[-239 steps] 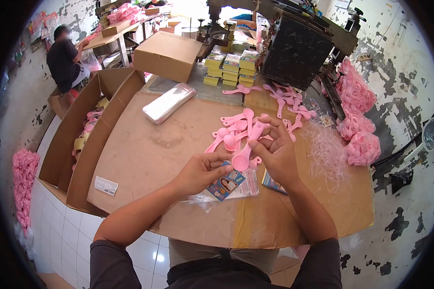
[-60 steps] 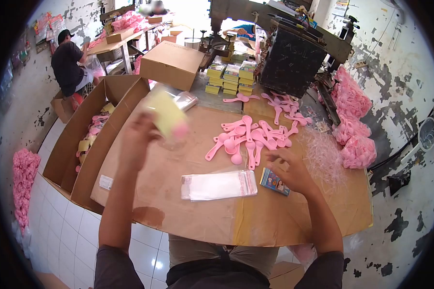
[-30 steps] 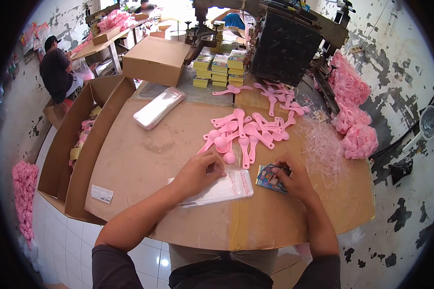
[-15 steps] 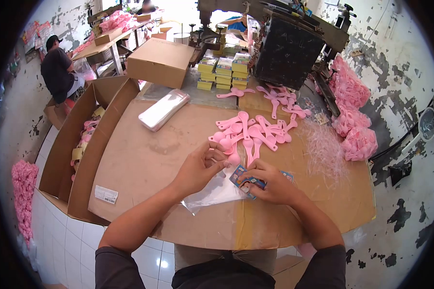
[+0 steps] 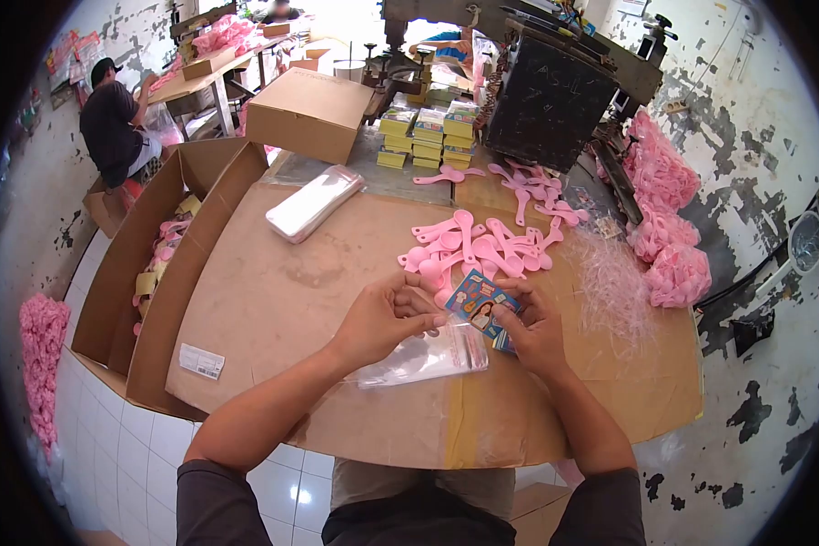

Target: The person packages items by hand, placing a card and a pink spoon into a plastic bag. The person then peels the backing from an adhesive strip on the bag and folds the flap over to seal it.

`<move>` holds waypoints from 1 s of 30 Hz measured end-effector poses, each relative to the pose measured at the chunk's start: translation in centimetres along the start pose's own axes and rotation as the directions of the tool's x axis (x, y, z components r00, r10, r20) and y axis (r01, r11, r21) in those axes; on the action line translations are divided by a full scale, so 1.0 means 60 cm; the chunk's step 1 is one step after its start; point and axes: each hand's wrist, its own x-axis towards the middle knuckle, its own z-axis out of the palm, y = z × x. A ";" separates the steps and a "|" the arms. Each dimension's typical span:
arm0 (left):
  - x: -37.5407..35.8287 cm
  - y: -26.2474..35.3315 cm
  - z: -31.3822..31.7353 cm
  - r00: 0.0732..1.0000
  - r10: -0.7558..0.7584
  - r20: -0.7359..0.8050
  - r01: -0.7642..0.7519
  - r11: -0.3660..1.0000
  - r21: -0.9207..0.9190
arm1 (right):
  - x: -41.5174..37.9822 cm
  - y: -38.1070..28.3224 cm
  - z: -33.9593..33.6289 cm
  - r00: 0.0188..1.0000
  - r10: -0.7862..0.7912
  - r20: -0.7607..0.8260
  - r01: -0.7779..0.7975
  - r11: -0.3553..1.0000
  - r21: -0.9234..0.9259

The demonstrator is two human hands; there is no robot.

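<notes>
My right hand [image 5: 535,329] grips a blue printed card [image 5: 479,298], thumb across its face and fingers behind. More printed card edge [image 5: 503,342] shows below the thumb. Left of the card, my left hand [image 5: 393,314] has curled fingers, with thumb and index close together near the card's left corner; I cannot tell what is between them. Clear plastic bags [image 5: 419,360] lie on the cardboard beneath both hands. Just beyond the hands is a heap of pink plastic spoons [image 5: 482,244], one partly hidden behind the card.
A stack of clear bags [image 5: 314,204] lies farther back on the cardboard-covered table [image 5: 246,300]. Stacks of small cards [image 5: 428,136] stand near a dark machine [image 5: 551,96]. Pink bundles [image 5: 669,227] hang at right. An open carton [image 5: 146,337] stands at left; a person [image 5: 111,127] sits beyond.
My right hand has raised and turned the card so its printed face shows, uncovering more of the bags below. My left hand has moved slightly right toward it, thumb stretched further.
</notes>
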 end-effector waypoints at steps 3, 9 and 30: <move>-0.004 0.001 0.004 0.999 -0.029 0.017 0.029 1.000 0.002 | -0.004 0.000 -0.002 0.999 0.014 0.045 -0.014 1.000 -0.010; -0.008 0.006 0.013 0.997 -0.057 0.049 0.054 0.997 0.059 | -0.010 0.003 -0.005 0.995 0.020 0.101 -0.017 0.999 -0.028; -0.023 0.015 0.031 0.996 -0.013 0.088 -0.010 0.966 0.259 | -0.017 -0.004 0.034 0.991 0.084 0.103 -0.080 0.996 -0.040</move>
